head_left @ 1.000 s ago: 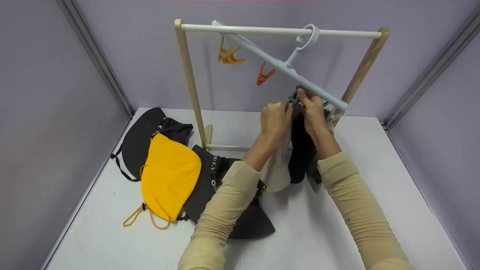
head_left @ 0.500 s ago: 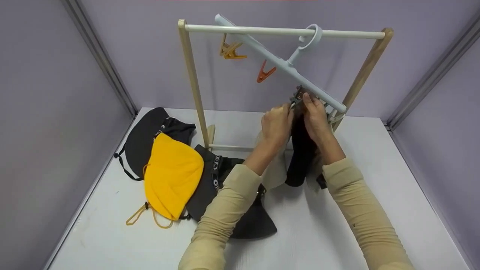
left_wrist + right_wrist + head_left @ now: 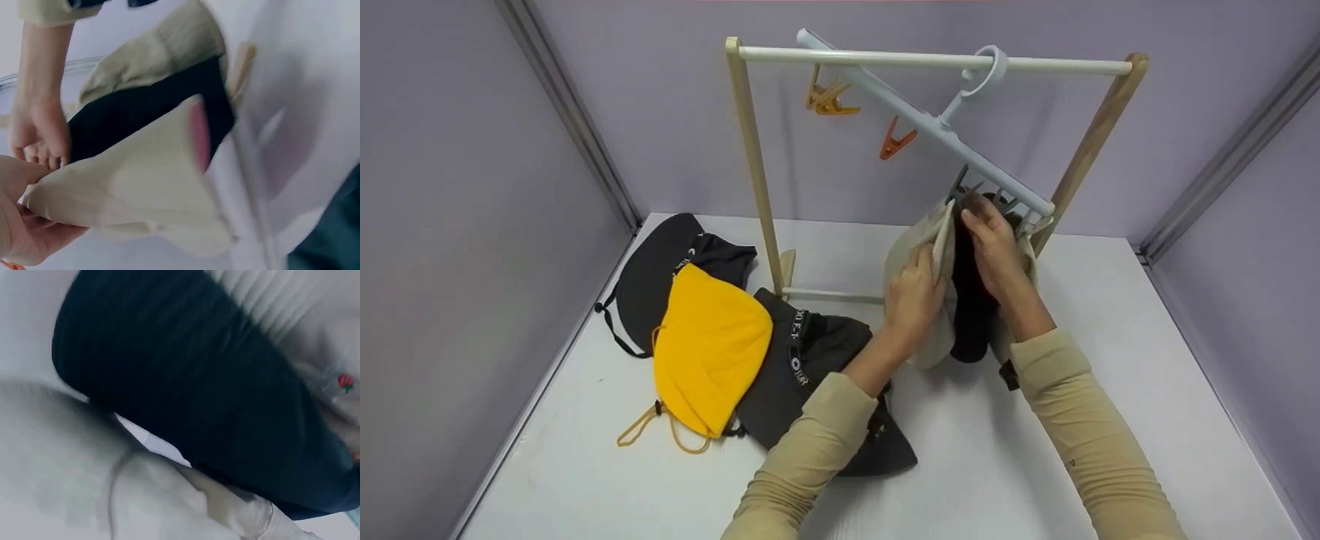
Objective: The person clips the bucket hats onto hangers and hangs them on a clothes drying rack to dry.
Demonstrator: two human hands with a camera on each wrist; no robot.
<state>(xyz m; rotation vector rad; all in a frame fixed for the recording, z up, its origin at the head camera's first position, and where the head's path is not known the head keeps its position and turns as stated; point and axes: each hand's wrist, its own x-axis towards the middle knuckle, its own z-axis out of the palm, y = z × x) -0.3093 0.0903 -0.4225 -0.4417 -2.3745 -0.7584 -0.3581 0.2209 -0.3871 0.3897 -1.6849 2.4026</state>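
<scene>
A beige hat [image 3: 919, 247] hangs at the right part of the white hanger [image 3: 915, 116], its top near a dark clip [image 3: 958, 180]. My left hand [image 3: 915, 292] grips the beige hat's edge, thumb on one side and fingers beneath in the left wrist view. Just behind hangs a black hat [image 3: 971, 315], large and dark in the right wrist view. My right hand [image 3: 997, 247] has its fingertips close to the black hat's top, below the hanger; I cannot tell whether they pinch it. Another beige piece [image 3: 163, 48] hangs beyond the black one.
A wooden rack with a white rail [image 3: 885, 58] carries the tilted hanger. Yellow clips [image 3: 829, 101] and an orange clip [image 3: 896, 139] hang from its left half. A black hat [image 3: 652, 277], a yellow hat [image 3: 709, 345] and another dark hat [image 3: 780, 390] overlap on the white table.
My left hand has come away from the dark clip and moved down onto the beige hat's edge. My right hand has dropped slightly from the clip. The hats on the table have stayed put.
</scene>
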